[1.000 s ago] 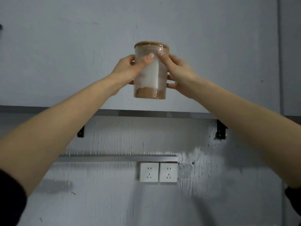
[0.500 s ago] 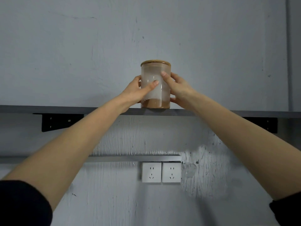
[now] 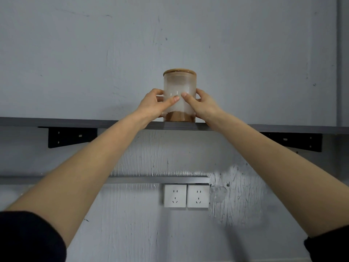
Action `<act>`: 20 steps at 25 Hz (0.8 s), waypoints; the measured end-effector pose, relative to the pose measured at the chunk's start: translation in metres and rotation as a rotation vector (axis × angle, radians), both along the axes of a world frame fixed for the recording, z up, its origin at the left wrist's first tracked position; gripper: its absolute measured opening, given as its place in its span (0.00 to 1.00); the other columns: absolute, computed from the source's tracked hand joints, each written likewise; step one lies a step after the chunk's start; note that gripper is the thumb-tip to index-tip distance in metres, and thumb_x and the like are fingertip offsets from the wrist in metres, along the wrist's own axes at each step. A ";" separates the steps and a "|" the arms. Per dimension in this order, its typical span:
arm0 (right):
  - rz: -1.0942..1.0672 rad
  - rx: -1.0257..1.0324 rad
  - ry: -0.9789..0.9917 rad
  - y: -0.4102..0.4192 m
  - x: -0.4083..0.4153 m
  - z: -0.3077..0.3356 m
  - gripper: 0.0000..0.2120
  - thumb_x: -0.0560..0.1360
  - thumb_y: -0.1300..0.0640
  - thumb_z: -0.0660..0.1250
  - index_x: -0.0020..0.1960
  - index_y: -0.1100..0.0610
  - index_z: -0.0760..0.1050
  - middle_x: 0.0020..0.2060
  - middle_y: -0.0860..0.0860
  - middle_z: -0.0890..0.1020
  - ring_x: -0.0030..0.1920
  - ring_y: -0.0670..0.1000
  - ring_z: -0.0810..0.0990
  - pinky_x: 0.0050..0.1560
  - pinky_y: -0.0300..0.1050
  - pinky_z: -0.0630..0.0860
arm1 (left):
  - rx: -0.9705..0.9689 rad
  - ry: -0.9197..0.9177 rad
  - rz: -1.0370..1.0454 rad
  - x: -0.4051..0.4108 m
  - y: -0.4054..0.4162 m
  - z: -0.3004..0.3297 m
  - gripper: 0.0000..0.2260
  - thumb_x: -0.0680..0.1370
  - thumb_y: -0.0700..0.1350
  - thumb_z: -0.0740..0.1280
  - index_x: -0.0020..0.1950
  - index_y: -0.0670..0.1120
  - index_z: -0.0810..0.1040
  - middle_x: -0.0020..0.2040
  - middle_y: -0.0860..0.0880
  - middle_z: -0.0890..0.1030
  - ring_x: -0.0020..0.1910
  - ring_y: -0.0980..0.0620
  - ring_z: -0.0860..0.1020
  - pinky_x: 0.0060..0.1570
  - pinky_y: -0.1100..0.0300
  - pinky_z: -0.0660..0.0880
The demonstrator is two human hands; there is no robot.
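The left hand [image 3: 152, 105] and right hand [image 3: 204, 106] clasp the jar [image 3: 179, 83] from either side, thumbs across its front. It stands upright on the shelf [image 3: 75, 122], seemingly near the front edge. Placing looks nearly done; only letting go is left, perhaps after a nudge back. The shelf is free on both sides.
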State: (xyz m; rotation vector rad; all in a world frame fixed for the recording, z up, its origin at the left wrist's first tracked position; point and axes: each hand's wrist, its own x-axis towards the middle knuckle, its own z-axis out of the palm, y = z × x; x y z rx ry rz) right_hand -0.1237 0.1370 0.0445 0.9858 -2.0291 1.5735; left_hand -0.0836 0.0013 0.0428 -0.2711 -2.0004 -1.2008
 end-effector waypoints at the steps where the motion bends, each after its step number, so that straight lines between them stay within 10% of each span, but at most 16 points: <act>1: 0.007 0.002 0.005 0.001 0.002 0.000 0.24 0.75 0.48 0.60 0.67 0.56 0.62 0.60 0.57 0.76 0.58 0.55 0.76 0.54 0.44 0.74 | 0.000 0.007 0.012 0.000 0.001 0.001 0.26 0.72 0.52 0.67 0.66 0.43 0.64 0.62 0.44 0.74 0.53 0.51 0.74 0.46 0.61 0.75; 10: -0.183 0.193 0.128 0.023 0.020 0.004 0.35 0.74 0.44 0.60 0.73 0.55 0.47 0.74 0.55 0.58 0.73 0.53 0.58 0.70 0.47 0.58 | -0.143 0.001 0.131 0.016 0.004 0.000 0.31 0.73 0.52 0.67 0.70 0.44 0.58 0.71 0.45 0.65 0.67 0.48 0.68 0.61 0.58 0.66; 20: -0.111 0.167 0.452 0.047 0.055 -0.067 0.15 0.75 0.57 0.62 0.62 0.54 0.70 0.49 0.47 0.79 0.51 0.43 0.77 0.56 0.34 0.72 | -0.460 0.259 0.155 0.080 -0.004 -0.052 0.09 0.76 0.42 0.62 0.56 0.46 0.75 0.49 0.53 0.78 0.44 0.64 0.76 0.44 0.77 0.70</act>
